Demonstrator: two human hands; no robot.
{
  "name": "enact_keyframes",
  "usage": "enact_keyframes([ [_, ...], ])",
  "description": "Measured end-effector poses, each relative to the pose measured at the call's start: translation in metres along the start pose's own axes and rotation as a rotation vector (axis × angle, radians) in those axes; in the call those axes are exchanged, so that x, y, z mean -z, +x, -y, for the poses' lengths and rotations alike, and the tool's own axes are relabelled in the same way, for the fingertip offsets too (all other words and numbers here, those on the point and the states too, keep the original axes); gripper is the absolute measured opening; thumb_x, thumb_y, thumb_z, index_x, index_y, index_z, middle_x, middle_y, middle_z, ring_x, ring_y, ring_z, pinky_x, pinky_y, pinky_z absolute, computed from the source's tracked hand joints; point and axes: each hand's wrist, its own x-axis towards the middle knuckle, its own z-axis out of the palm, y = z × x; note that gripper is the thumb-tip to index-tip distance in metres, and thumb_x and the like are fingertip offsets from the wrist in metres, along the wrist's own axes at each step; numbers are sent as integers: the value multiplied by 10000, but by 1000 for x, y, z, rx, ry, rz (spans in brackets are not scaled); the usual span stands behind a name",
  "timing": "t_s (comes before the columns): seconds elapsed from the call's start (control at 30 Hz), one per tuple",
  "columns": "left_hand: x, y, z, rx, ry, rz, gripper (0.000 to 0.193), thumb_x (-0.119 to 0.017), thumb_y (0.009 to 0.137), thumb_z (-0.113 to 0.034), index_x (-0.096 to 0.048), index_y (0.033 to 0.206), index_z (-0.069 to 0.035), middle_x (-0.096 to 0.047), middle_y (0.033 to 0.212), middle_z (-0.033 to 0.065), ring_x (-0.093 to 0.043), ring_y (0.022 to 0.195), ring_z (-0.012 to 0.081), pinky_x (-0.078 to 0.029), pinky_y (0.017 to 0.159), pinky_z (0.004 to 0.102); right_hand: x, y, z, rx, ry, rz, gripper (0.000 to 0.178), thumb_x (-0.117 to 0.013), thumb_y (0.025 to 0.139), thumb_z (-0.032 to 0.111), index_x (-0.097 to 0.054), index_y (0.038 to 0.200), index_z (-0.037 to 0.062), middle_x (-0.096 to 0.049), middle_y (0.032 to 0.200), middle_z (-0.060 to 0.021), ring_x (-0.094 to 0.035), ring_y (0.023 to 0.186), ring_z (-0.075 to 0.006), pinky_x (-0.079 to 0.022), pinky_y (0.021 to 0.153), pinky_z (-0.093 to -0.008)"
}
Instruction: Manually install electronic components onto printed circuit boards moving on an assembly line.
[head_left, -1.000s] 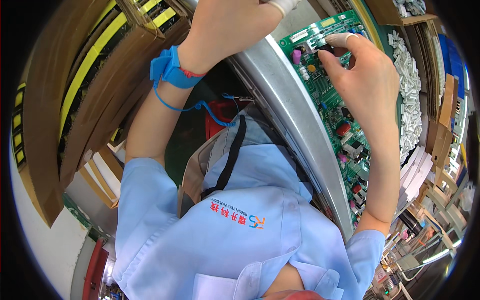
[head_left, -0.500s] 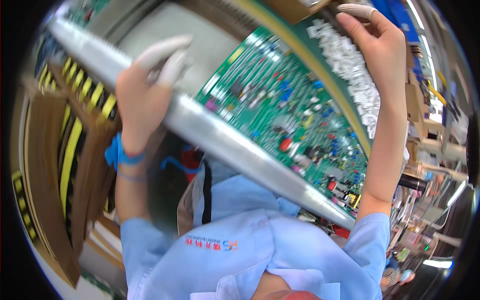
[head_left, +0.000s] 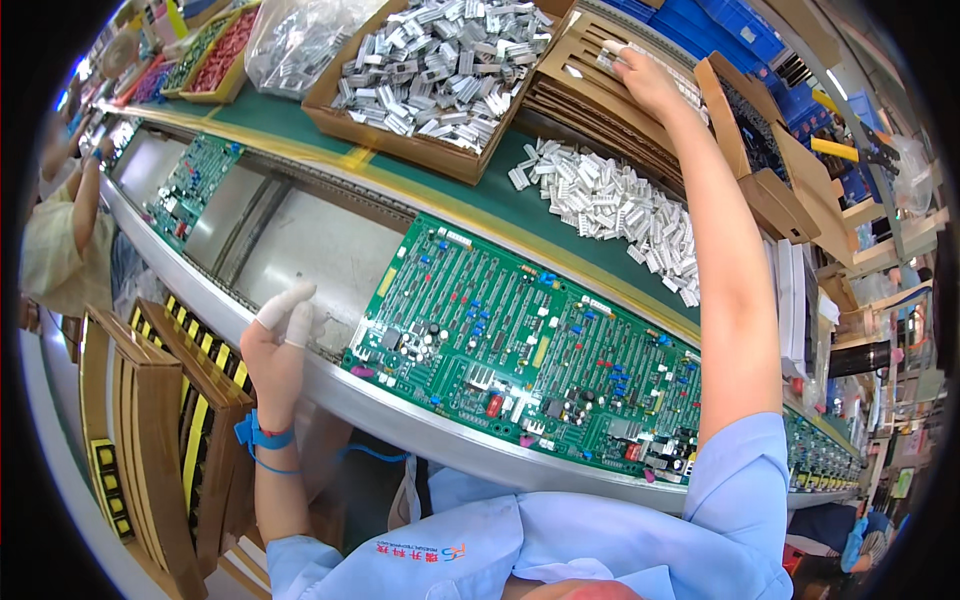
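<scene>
A: Where was your left hand (head_left: 276, 362)?
B: Over the metal rail (head_left: 400, 420), fingers slightly parted, seemingly empty, near the green circuit board (head_left: 450, 320), which lay flat, probably so its parts faced you, and looked crowded with red, blue and black components.
A: And your right hand (head_left: 650, 85)?
B: Beyond the loose white pieces (head_left: 615, 215) on the worktop (head_left: 265, 112), at a white row (head_left: 684, 86) on cardboard (head_left: 610, 100), likely for easy reach; whether it pinched one, I couldn't tell.

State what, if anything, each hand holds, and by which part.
The left hand appears empty; the right hand is at white parts, but whether it grips one cannot be told.
</scene>
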Motion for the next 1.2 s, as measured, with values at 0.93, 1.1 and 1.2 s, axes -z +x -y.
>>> enact_keyframes([
  [0.93,-7,4,-3,-14,174,-41,224,-577,918,-40,-653,1122,12,-655,836,47,-603,748,102,-483,695,228,20,-9,37,351,-252,-236,177,-670,769,155,-587,912,94,-679,861,-74,-646,826,-300,-492,743,-408],
  [1.1,-3,0,0,-28,171,-25,228,-580,914,-41,-653,1125,7,-655,824,59,-599,727,102,-480,689,229,28,-23,35,241,-33,-349,173,-679,789,181,-607,920,95,-675,853,-78,-652,800,-275,-498,698,-376],
  [1.2,-8,6,-3,-12,161,-12,230,-587,913,-54,-654,1126,0,-659,835,59,-605,743,105,-486,679,237,39,-32,14,31,93,-449,196,-708,789,151,-631,955,81,-673,834,-72,-661,775,-214,-506,691,-329],
])
